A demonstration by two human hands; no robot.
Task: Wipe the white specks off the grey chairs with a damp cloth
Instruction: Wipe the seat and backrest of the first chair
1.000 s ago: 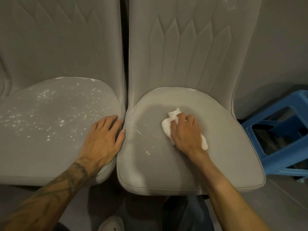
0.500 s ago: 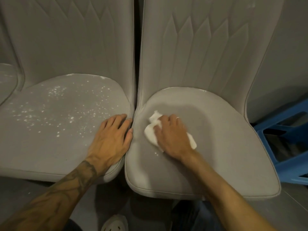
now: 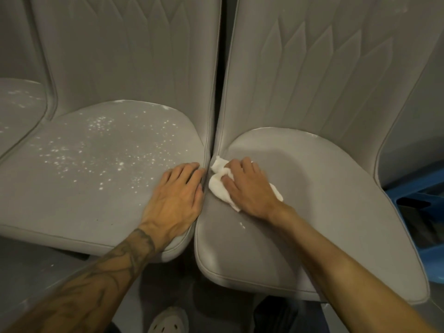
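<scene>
Cloth (image 3: 219,188) is shifted left to right seat (image 3: 324,200) edge, pressed under flat right hand (image 3: 249,188); left hand (image 3: 177,195) stays flat, empty.

Right hand (image 3: 249,188) presses the white cloth (image 3: 219,189) at the right seat (image 3: 324,212)'s left edge, left hand (image 3: 177,195) seemingly flat on the speckled seat (image 3: 84,188)'s right edge.
</scene>
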